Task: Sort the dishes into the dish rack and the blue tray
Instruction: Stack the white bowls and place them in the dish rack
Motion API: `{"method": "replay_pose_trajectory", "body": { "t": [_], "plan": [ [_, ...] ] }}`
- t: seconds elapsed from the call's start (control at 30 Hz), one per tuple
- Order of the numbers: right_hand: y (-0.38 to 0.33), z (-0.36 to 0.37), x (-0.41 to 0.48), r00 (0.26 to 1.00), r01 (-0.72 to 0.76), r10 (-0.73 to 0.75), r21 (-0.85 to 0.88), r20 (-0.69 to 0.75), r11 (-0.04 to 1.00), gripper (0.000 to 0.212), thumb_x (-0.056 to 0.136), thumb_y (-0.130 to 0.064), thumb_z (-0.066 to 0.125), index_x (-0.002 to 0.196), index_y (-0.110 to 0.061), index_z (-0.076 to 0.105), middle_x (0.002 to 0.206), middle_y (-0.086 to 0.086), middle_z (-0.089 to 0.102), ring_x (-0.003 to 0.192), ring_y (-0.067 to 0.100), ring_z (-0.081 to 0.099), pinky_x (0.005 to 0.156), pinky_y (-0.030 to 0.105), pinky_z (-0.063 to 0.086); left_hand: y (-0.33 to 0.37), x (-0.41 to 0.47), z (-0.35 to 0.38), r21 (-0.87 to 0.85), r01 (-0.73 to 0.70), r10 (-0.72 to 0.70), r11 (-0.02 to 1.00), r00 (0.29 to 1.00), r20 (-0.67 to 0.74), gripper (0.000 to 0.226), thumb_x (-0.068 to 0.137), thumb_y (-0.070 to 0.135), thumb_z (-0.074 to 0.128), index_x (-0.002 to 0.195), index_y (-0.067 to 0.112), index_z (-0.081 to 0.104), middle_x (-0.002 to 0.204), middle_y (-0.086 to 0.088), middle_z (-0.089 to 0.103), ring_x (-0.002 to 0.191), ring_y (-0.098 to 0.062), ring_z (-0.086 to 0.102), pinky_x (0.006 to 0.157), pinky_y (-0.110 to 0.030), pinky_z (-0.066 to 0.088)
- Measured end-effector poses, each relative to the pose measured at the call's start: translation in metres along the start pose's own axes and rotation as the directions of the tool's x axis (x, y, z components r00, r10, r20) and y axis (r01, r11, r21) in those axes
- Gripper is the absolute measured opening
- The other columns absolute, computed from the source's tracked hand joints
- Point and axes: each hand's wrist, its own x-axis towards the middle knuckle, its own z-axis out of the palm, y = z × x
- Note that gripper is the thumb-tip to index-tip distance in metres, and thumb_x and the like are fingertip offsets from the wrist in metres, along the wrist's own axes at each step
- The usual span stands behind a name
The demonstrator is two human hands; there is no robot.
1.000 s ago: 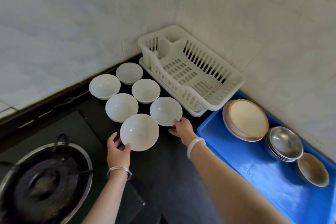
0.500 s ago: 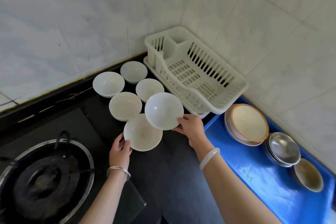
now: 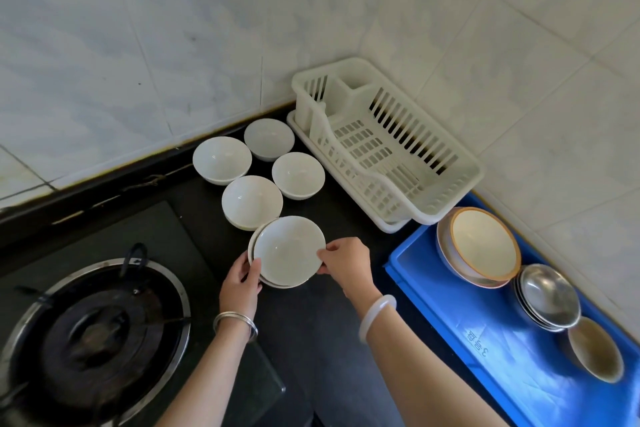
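Observation:
Several white bowls stand on the black counter. A top white bowl [image 3: 289,250] sits nested in a lower white bowl [image 3: 277,282] at the front. My right hand [image 3: 346,262] pinches the top bowl's right rim. My left hand [image 3: 240,282] grips the left rim of the lower bowl. Behind them stand more white bowls [image 3: 251,201], [image 3: 298,174], [image 3: 221,159], [image 3: 269,139]. The white dish rack [image 3: 460,180] is empty at the back right. The blue tray [image 3: 502,350] holds an orange-rimmed bowl [image 3: 483,246], stacked steel bowls [image 3: 547,296] and a beige bowl [image 3: 595,350].
A gas burner [image 3: 97,326] with a steel ring sits at the front left on a glass hob. Tiled walls meet in a corner behind the rack. Bare black counter [image 3: 329,340] lies between the hob and the tray.
My right hand lifted a white bowl from beside the rack and carried it left and down into the bowl held by my left hand. The two bowls now nest.

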Motion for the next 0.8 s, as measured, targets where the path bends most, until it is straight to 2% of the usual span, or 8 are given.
{"method": "replay_pose_trajectory", "body": {
  "t": [0.1,0.17,0.27,0.43,0.53,0.63,0.7,0.8],
  "plan": [
    [0.001,0.002,0.001,1.0,0.015,-0.015,-0.043,-0.002,0.999,0.014,0.083,-0.011,0.06,0.074,-0.016,0.069,0.068,0.003,0.073,0.071,0.015,0.072,0.076,0.033,0.059,-0.001,0.001,0.0,0.01,0.001,-0.001,1.0,1.0,0.004,0.043,0.089,0.014,0.055,0.132,0.016,0.048,0.132,-0.014,0.054,0.118,-0.03,0.053,0.093,-0.04,0.048],
    [0.003,0.003,0.004,1.0,0.008,-0.007,-0.032,0.004,0.999,0.011,0.084,-0.011,0.062,0.077,-0.016,0.069,0.069,0.002,0.072,0.072,0.014,0.072,0.077,0.033,0.059,-0.001,0.002,-0.001,0.013,0.004,-0.005,1.0,1.0,0.009,0.043,0.089,0.01,0.054,0.132,0.016,0.048,0.133,-0.014,0.053,0.119,-0.03,0.052,0.094,-0.041,0.048],
    [0.005,0.004,0.008,1.0,-0.001,0.002,0.004,-0.006,1.0,0.003,0.083,-0.012,0.066,0.083,-0.015,0.067,0.072,0.002,0.07,0.068,0.013,0.072,0.077,0.035,0.06,-0.001,0.004,-0.002,0.015,0.006,-0.006,1.0,1.0,0.016,0.043,0.089,0.009,0.054,0.131,0.015,0.048,0.133,-0.014,0.053,0.116,-0.028,0.054,0.092,-0.04,0.049],
    [0.008,0.007,0.016,0.999,-0.036,0.036,0.018,0.009,0.999,0.012,0.08,-0.014,0.07,0.084,-0.019,0.06,0.082,0.001,0.065,0.071,0.013,0.068,0.072,0.032,0.06,0.0,0.005,-0.004,0.018,0.019,-0.02,1.0,1.0,0.023,0.042,0.089,0.011,0.054,0.13,0.015,0.049,0.132,-0.013,0.054,0.116,-0.029,0.054,0.092,-0.04,0.049],
    [0.009,0.006,0.018,0.993,-0.092,0.086,0.071,0.082,0.993,0.023,0.081,-0.017,0.07,0.102,-0.02,0.061,0.094,0.003,0.064,0.08,0.015,0.065,0.063,0.027,0.057,0.001,0.007,-0.006,-0.01,0.056,-0.056,0.998,0.998,0.027,0.04,0.088,0.011,0.054,0.128,0.016,0.051,0.13,-0.011,0.056,0.116,-0.028,0.054,0.091,-0.041,0.05],
    [0.01,0.007,0.019,0.968,-0.152,0.113,0.167,0.225,0.974,0.038,0.085,-0.012,0.064,0.122,-0.021,0.059,0.097,0.004,0.066,0.086,0.019,0.067,0.063,0.031,0.058,0.004,0.008,-0.007,-0.042,0.104,-0.103,0.994,0.994,0.029,0.032,0.088,0.013,0.054,0.119,0.023,0.055,0.123,-0.007,0.059,0.112,-0.028,0.057,0.085,-0.037,0.051],
    [0.01,0.009,0.019,0.95,-0.179,0.103,0.245,0.294,0.953,0.041,0.088,-0.008,0.061,0.127,-0.019,0.057,0.098,0.004,0.066,0.085,0.021,0.069,0.064,0.033,0.059,0.005,0.008,-0.007,-0.064,0.122,-0.12,0.991,0.992,0.032,0.025,0.088,0.015,0.055,0.108,0.028,0.057,0.115,-0.004,0.062,0.11,-0.028,0.058,0.076,-0.032,0.053],
    [0.012,0.01,0.019,0.947,-0.164,0.065,0.298,0.314,0.94,0.04,0.089,-0.006,0.059,0.127,-0.016,0.057,0.097,0.005,0.068,0.082,0.02,0.07,0.062,0.03,0.06,0.009,0.005,-0.007,-0.083,0.129,-0.128,0.988,0.991,0.026,0.022,0.087,0.013,0.056,0.103,0.028,0.059,0.109,-0.003,0.063,0.108,-0.028,0.06,0.067,-0.028,0.054]
  ]
}}
